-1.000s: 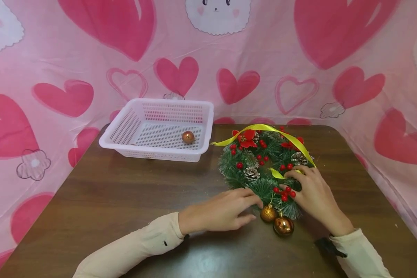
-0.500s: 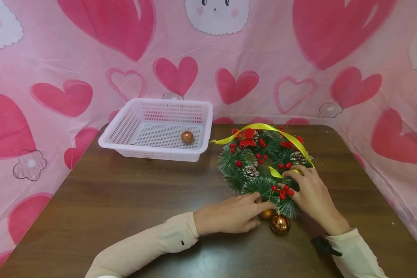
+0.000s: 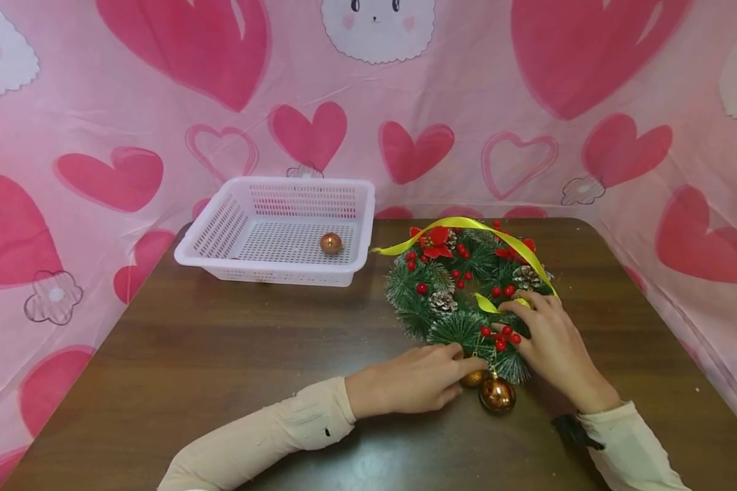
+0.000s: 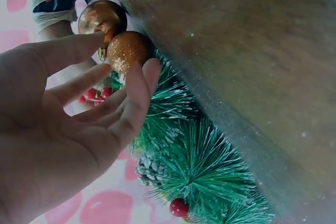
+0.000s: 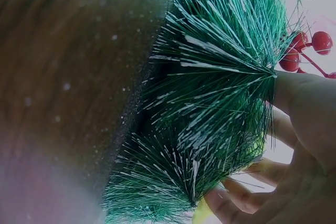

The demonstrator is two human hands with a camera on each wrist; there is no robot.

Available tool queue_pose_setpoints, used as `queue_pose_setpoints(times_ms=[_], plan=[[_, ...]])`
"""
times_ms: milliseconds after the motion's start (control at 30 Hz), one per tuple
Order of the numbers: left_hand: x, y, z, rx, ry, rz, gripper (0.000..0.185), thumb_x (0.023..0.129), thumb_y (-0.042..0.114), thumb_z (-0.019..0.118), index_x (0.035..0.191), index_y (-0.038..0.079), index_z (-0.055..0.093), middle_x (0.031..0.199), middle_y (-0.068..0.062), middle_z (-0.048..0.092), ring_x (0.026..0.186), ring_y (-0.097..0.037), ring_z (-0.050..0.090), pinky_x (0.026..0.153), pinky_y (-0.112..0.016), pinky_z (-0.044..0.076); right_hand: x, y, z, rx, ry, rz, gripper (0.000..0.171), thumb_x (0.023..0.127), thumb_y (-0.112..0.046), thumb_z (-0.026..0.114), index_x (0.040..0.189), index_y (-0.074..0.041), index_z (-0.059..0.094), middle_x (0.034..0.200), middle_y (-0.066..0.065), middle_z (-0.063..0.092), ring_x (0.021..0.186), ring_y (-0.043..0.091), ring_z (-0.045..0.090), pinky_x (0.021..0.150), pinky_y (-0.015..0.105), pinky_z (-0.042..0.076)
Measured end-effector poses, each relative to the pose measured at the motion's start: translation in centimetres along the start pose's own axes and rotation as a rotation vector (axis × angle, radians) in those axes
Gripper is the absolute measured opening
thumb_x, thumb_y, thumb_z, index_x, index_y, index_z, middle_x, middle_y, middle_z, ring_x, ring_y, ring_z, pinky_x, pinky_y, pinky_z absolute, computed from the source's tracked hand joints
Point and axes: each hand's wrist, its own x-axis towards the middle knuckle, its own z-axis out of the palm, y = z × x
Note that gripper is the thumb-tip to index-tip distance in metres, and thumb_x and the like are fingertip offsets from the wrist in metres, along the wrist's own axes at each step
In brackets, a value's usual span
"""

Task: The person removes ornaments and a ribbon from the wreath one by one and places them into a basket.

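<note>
Far left on the table (image 3: 221,354) sits the white basket (image 3: 221,225), with one copper ball (image 3: 331,243) already lying on its floor, well apart from our hands.

Moving right, our left hand (image 3: 414,380) lies low on the wood with its fingers reaching for the glittery gold ball (image 3: 474,377) at the bottom edge of the wreath (image 3: 460,300). In the left wrist view the fingers (image 4: 137,98) are only lightly bent, the fingertips touching the glittery ball (image 4: 128,50) while the thumb stands off on the far side, so we judge the hand has not yet closed on anything. The thing to do well here is to bring thumb and forefinger to opposite sides of the ball, near its cap, and to work it free of the branch rather than tug, since the needles would spring and drag the whole ring.

Just beside it hangs a shiny copper ball (image 3: 497,394), touching or nearly touching the glittery one; we should keep our fingertips clear of it so it does not roll into the way.

Furthest right, our right hand (image 3: 549,341) presses on the wreath's right side, fingers curled over the green sprigs by the red berries (image 3: 505,336) and the yellow ribbon (image 3: 467,225). The right wrist view shows fingers (image 5: 247,195) wrapped under the needles (image 5: 220,93), though how firm the hold is we cannot quite tell. That hand should keep the ring pinned flat to the table.
</note>
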Motion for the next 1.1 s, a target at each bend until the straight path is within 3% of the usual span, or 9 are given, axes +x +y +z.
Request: queue_pose_setpoints(times_ms=[333,600,900,1100], plan=[[0.15,-0.5,0.23,-0.084,0.005,0.023,0.041,0.092,0.022,0.072,0.129,0.017,0.056,0.098,0.001,0.054,0.075,-0.004,0.052,0.063,-0.016,0.044,0.02,0.01,0.02,-0.005,0.02,-0.015,0.036,0.075,-0.014,0.085,0.107,-0.007,0.071,0.12,0.025,0.06,0.099,0.046,0.052,0.083,0.062,0.044],[0.03,-0.22,0.33,-0.05,-0.013,-0.001,0.045,0.09,0.02,0.074,0.13,0.017,0.054,0.1,-0.001,0.056,0.075,-0.006,0.055,0.059,-0.017,0.045,-0.01,-0.04,0.3,-0.002,0.034,-0.006,0.032,0.078,-0.021,0.085,0.105,-0.008,0.072,0.118,0.024,0.06,0.097,0.043,0.052,0.08,0.061,0.045],[0.11,-0.34,0.26,-0.004,0.093,0.016,0.037,0.089,0.01,0.071,0.123,0.015,0.056,0.09,0.0,0.057,0.07,-0.007,0.055,0.055,-0.015,0.043,-0.18,-0.04,0.16,-0.006,0.005,0.001,0.035,0.075,-0.009,0.084,0.108,-0.008,0.071,0.121,0.025,0.058,0.1,0.044,0.051,0.081,0.063,0.045],[0.04,-0.49,-0.21,-0.015,0.103,0.029,0.033,0.093,0.014,0.069,0.123,0.016,0.057,0.091,0.002,0.058,0.07,-0.005,0.054,0.057,-0.014,0.043,-0.2,0.0,0.17,-0.009,0.006,0.002,0.036,0.075,-0.01,0.085,0.108,-0.008,0.071,0.122,0.024,0.058,0.1,0.044,0.051,0.082,0.062,0.045]])
